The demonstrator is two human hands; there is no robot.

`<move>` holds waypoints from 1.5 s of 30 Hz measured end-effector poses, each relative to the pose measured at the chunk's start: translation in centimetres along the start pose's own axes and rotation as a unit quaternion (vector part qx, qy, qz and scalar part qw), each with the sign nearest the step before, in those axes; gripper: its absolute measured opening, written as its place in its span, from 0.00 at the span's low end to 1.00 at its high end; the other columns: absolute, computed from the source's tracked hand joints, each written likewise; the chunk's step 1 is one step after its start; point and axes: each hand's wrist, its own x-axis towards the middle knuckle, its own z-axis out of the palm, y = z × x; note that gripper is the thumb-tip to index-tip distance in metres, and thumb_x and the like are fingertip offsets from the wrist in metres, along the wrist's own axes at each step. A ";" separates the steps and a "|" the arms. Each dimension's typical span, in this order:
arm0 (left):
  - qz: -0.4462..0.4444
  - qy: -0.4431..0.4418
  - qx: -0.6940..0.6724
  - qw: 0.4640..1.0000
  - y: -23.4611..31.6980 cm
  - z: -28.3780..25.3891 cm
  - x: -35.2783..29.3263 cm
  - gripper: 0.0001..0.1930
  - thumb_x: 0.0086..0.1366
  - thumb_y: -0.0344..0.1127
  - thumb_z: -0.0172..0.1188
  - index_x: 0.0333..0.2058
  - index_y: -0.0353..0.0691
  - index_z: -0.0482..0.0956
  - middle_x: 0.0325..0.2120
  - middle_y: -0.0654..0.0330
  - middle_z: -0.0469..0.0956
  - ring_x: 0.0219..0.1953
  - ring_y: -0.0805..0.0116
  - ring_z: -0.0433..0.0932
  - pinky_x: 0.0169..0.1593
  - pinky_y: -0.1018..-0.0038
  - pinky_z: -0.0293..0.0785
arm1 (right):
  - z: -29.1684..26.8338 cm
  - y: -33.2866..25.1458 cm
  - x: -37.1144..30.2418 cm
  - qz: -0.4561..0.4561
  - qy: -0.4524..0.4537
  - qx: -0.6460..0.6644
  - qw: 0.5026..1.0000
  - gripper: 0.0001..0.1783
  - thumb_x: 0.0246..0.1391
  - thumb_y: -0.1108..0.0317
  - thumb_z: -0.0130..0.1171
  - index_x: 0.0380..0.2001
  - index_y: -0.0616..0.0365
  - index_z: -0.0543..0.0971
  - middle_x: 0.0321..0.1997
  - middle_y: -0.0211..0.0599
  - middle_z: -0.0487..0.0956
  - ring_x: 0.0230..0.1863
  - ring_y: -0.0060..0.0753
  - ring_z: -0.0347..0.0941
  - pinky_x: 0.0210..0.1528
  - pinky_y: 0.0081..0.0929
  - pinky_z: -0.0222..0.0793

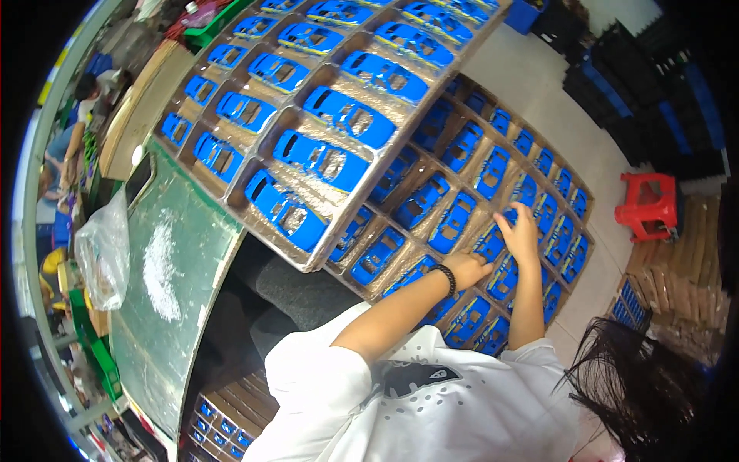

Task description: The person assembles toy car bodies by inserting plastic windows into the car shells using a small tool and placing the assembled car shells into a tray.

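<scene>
My left hand (466, 270), with a dark beaded bracelet at the wrist, is low over the lower tray (590, 240). Its fingers are curled together beside a blue toy car shell (489, 246); whatever they grip is hidden. To its right, my right hand (523, 235) hovers over the same tray, thumb and forefinger apart, nothing visible between them. Rows of blue car shells with yellow side stripes fill the tray's compartments. Another divided tray (312, 263) of blue car shells overlaps the lower one at the upper left.
On the left stands a green-topped table (202, 269) with white scraps (163, 266) and a clear plastic bag (104, 250). A red stool (647, 206) is at the right, near black crates (635, 100) and stacked brown trays (685, 269). More filled trays (231, 412) sit low at the left.
</scene>
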 end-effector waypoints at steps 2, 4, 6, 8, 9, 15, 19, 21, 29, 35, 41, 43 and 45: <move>0.031 0.148 -0.017 0.988 1.2 -0.3 -1.7 0.13 0.51 0.41 0.51 0.33 0.40 0.70 0.30 0.58 0.70 0.37 0.62 0.69 0.45 0.68 0.62 | -2.6 -2.1 -1.1 -0.030 0.042 0.034 0.998 0.17 0.37 0.64 0.61 0.31 0.59 0.70 0.31 0.40 0.72 0.35 0.44 0.69 0.37 0.30 0.63; -0.034 0.202 -0.232 0.951 3.0 -1.5 -4.7 0.21 0.54 0.46 0.51 0.40 0.35 0.68 0.35 0.54 0.70 0.42 0.58 0.67 0.48 0.67 0.60 | -5.3 -4.2 -3.8 -0.093 0.037 0.032 0.994 0.16 0.35 0.68 0.62 0.30 0.60 0.70 0.29 0.41 0.72 0.32 0.42 0.69 0.34 0.28 0.64; -0.070 0.143 -0.481 0.862 4.5 -1.5 -7.8 0.30 0.53 0.48 0.54 0.48 0.32 0.59 0.44 0.50 0.65 0.48 0.59 0.63 0.51 0.66 0.57 | -6.3 -6.1 -7.8 -0.148 0.064 0.183 0.970 0.13 0.36 0.71 0.60 0.28 0.61 0.70 0.28 0.41 0.72 0.30 0.40 0.70 0.34 0.27 0.65; -0.011 0.210 -0.659 0.722 5.6 -1.9 -11.9 0.42 0.47 0.42 0.62 0.54 0.35 0.45 0.52 0.52 0.55 0.53 0.63 0.58 0.55 0.69 0.53 | -5.5 -10.0 -10.5 -0.153 0.039 0.393 0.906 0.11 0.38 0.74 0.57 0.29 0.62 0.70 0.27 0.43 0.72 0.30 0.42 0.71 0.35 0.27 0.66; 0.036 0.299 -0.676 0.672 6.5 -3.2 -14.0 0.42 0.46 0.42 0.63 0.54 0.36 0.46 0.52 0.52 0.55 0.53 0.63 0.58 0.55 0.69 0.53 | -5.5 -12.0 -10.6 -0.195 -0.030 0.369 0.908 0.11 0.38 0.74 0.56 0.30 0.62 0.71 0.27 0.43 0.73 0.30 0.42 0.71 0.35 0.27 0.66; -0.029 0.664 -0.544 0.512 7.1 -2.1 -27.8 0.42 0.38 0.40 0.69 0.51 0.40 0.53 0.48 0.56 0.59 0.50 0.60 0.61 0.51 0.64 0.60 | -1.8 -26.4 -10.8 -0.338 -0.380 0.371 0.777 0.04 0.41 0.75 0.53 0.23 0.64 0.73 0.20 0.44 0.72 0.22 0.40 0.70 0.23 0.27 0.63; -0.005 0.762 -0.450 0.465 7.3 -1.3 -35.8 0.44 0.36 0.49 0.67 0.51 0.42 0.53 0.40 0.55 0.65 0.43 0.59 0.67 0.44 0.66 0.67 | 2.5 -35.8 -11.6 -0.422 -0.431 0.390 0.696 0.08 0.42 0.71 0.53 0.18 0.66 0.72 0.18 0.44 0.71 0.19 0.40 0.68 0.21 0.27 0.61; -0.028 0.791 -0.447 0.417 8.2 -1.0 -38.7 0.46 0.38 0.60 0.62 0.51 0.40 0.53 0.35 0.54 0.67 0.35 0.61 0.71 0.39 0.68 0.70 | 4.9 -40.1 -11.8 -0.387 -0.365 0.380 0.757 0.09 0.43 0.68 0.53 0.18 0.65 0.72 0.19 0.44 0.71 0.22 0.42 0.68 0.25 0.30 0.62; -0.165 0.829 -0.402 0.352 9.6 0.0 -41.9 0.33 0.53 0.49 0.50 0.52 0.44 0.44 0.42 0.43 0.62 0.31 0.55 0.73 0.33 0.64 0.73 | 12.2 -46.6 -10.6 -0.332 -0.245 0.111 0.904 0.10 0.43 0.67 0.53 0.25 0.63 0.71 0.30 0.47 0.70 0.32 0.47 0.69 0.33 0.36 0.64; -0.189 0.782 -0.470 0.363 9.4 -0.1 -42.0 0.24 0.55 0.42 0.47 0.46 0.35 0.54 0.41 0.46 0.66 0.34 0.70 0.69 0.38 0.77 0.68 | 6.9 -45.5 -12.3 -0.366 -0.334 0.255 0.830 0.06 0.44 0.72 0.51 0.25 0.65 0.71 0.24 0.45 0.73 0.27 0.39 0.71 0.30 0.29 0.65; -0.228 0.759 -0.443 0.419 8.7 -2.4 -40.3 0.27 0.55 0.26 0.43 0.54 0.32 0.46 0.46 0.50 0.60 0.42 0.69 0.67 0.44 0.76 0.65 | 5.5 -42.9 -14.9 -0.407 -0.396 0.399 0.719 0.05 0.40 0.79 0.53 0.26 0.64 0.75 0.22 0.37 0.75 0.25 0.29 0.72 0.27 0.19 0.66; -0.237 0.766 -0.402 0.443 8.3 -2.0 -40.0 0.32 0.53 0.22 0.42 0.56 0.33 0.39 0.50 0.52 0.56 0.47 0.69 0.62 0.47 0.77 0.62 | 5.6 -42.6 -15.3 -0.366 -0.390 0.394 0.747 0.04 0.39 0.78 0.55 0.24 0.64 0.75 0.22 0.38 0.75 0.25 0.29 0.72 0.26 0.18 0.66; -0.251 0.752 -0.396 0.464 7.8 -1.5 -39.8 0.32 0.53 0.22 0.42 0.56 0.33 0.39 0.51 0.52 0.55 0.47 0.69 0.62 0.48 0.77 0.62 | 6.5 -42.0 -15.1 -0.414 -0.343 0.343 0.771 0.04 0.37 0.76 0.58 0.21 0.64 0.76 0.21 0.37 0.74 0.22 0.30 0.71 0.24 0.18 0.65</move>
